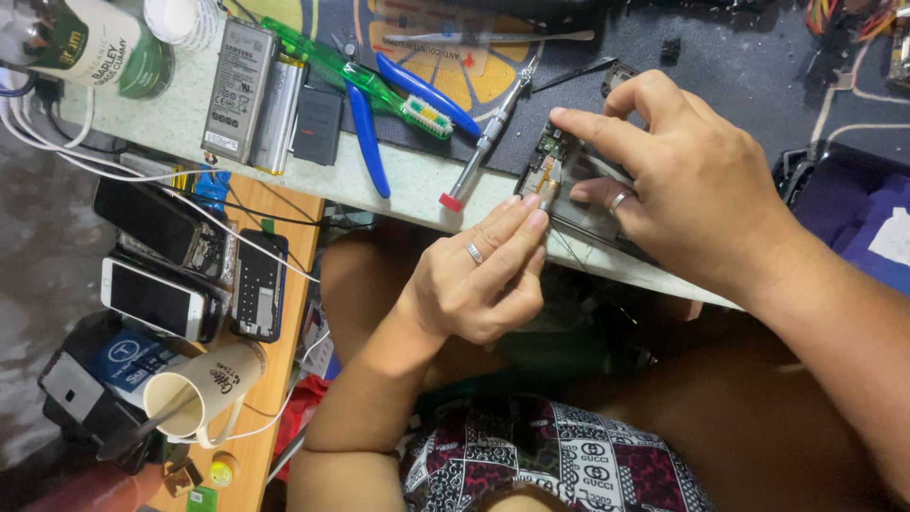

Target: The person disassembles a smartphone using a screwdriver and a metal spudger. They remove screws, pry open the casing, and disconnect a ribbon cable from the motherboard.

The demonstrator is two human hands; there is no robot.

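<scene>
At the far left of the frame, a white phone (152, 299) and a dark phone (156, 223) lie stacked on a wooden shelf (284, 313) below the bench (398, 185), with a paper cup (204, 389) tipped on its side in the lower left. In the upper left of the frame, a grey phone battery (239, 90) rests on the bench, just beside blue-handled pliers (365, 133) and a green toothbrush (355, 76). A small screwdriver with a red cap (483, 147) lies slanted near the middle.

Centre frame, the left hand (479, 280), a ring on one finger, has its grip pressed together, fingertips (536, 213) pinching a small part at the edge of the opened phone (578, 190). That phone lies at the bench's near edge, right of centre. The right hand (687, 180) rests on it, fingers spread, the forefinger touching the circuit board at its upper end.
</scene>
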